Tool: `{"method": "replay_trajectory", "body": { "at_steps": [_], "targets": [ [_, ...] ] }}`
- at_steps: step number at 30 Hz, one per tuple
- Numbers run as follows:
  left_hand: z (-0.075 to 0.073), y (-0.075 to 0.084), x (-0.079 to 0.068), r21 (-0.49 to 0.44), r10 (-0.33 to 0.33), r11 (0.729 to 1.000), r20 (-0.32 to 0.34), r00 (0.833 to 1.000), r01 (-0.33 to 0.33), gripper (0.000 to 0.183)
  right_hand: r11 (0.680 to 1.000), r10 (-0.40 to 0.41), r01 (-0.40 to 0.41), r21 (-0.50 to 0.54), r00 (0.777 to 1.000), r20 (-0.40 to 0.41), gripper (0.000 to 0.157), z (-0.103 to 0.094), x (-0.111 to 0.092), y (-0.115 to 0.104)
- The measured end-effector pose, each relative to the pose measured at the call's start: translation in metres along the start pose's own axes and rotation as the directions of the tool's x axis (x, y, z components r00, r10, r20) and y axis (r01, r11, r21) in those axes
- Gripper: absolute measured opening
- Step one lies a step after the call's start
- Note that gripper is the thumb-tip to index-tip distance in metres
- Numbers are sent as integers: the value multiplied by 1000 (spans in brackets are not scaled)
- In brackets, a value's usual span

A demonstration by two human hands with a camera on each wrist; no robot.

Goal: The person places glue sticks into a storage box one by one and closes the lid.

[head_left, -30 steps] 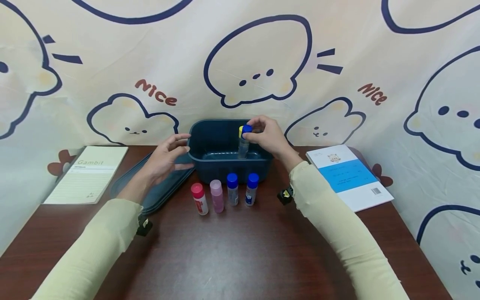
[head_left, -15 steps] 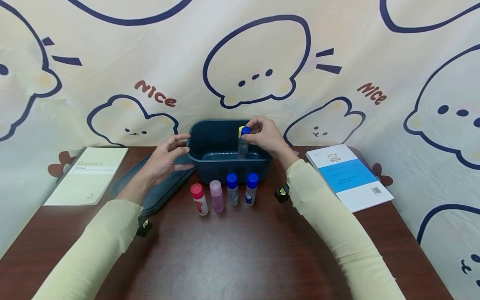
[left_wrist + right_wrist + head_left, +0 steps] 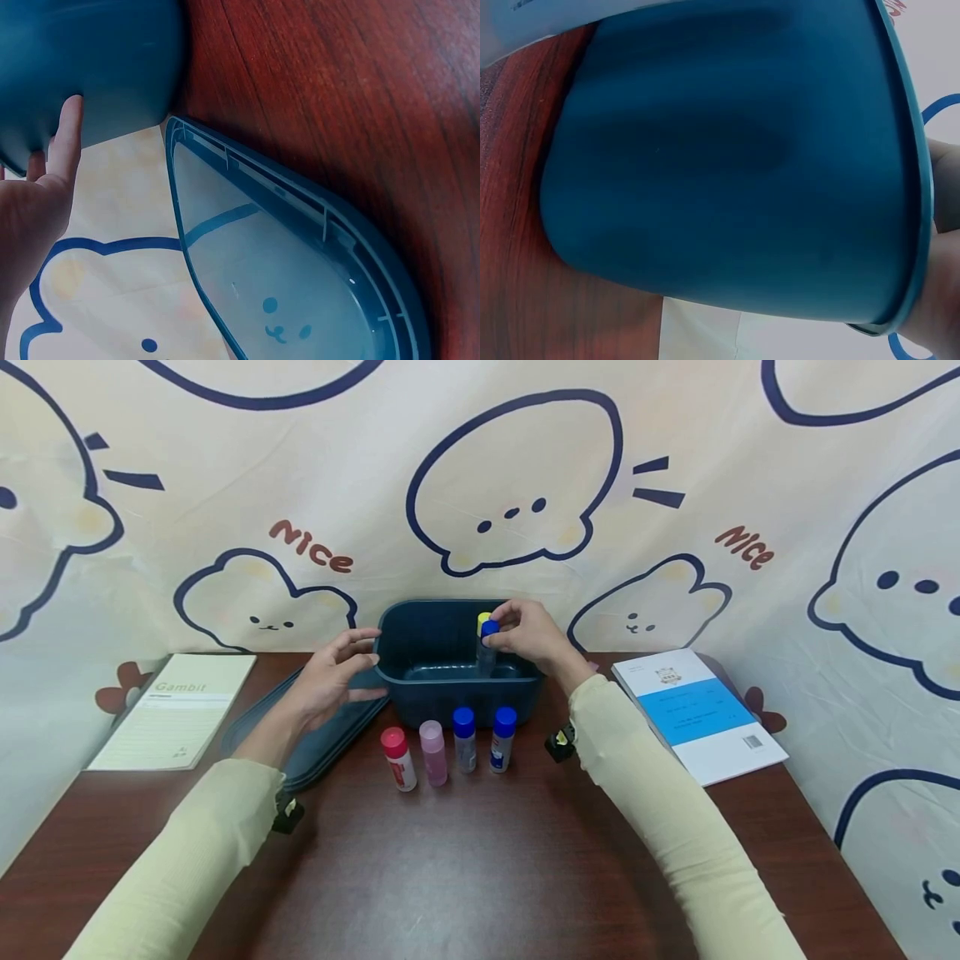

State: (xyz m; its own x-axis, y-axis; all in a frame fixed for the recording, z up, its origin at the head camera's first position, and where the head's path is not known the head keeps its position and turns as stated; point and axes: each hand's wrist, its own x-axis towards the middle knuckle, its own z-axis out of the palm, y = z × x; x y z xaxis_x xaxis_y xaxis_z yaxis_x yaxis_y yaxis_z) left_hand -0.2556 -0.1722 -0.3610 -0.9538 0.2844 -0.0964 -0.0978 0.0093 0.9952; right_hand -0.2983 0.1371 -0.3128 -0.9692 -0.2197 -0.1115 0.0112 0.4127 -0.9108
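My right hand (image 3: pixel 528 631) reaches over the rim of a dark teal bin (image 3: pixel 420 700) and pinches a glue stick (image 3: pixel 489 633) by its blue cap. Right beside it, inside the bin, stands a yellow-capped glue stick (image 3: pixel 483 619). At the bin's left end is my left hand (image 3: pixel 337 672), its fingers spread and the fingertips against the outer wall. In the left wrist view a straight finger (image 3: pixel 69 135) lies along that wall. A row stands before the bin: a red-capped glue stick (image 3: pixel 399 762), a pink one (image 3: pixel 434 756) and two blue-capped glue sticks (image 3: pixel 465 742).
The bin's teal lid (image 3: pixel 217 232) lies on the table under my left forearm. A pale notebook (image 3: pixel 176 710) is at the back left, and a blue-and-white book (image 3: pixel 693 718) at the back right. A printed cloth (image 3: pixel 517 468) hangs behind the table.
My right hand has sunk slightly with the blue-capped glue stick, which sits lower in the bin. More of the yellow cap shows. The left hand has stayed in place.
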Motion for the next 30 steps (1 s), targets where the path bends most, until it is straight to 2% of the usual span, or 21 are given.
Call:
{"method": "replay_trajectory", "body": {
  "at_steps": [20, 30],
  "targets": [
    [1, 1, 1, 0, -2, 1000, -4, 1000, 2, 50, 994, 36, -40, -103, 999, -37, 34, 4, 7, 2],
    [1, 0, 0, 0, -1, 1000, 2, 1000, 1, 50, 987, 61, -65, -150, 998, -32, 34, 5, 7, 1]
  ]
}}
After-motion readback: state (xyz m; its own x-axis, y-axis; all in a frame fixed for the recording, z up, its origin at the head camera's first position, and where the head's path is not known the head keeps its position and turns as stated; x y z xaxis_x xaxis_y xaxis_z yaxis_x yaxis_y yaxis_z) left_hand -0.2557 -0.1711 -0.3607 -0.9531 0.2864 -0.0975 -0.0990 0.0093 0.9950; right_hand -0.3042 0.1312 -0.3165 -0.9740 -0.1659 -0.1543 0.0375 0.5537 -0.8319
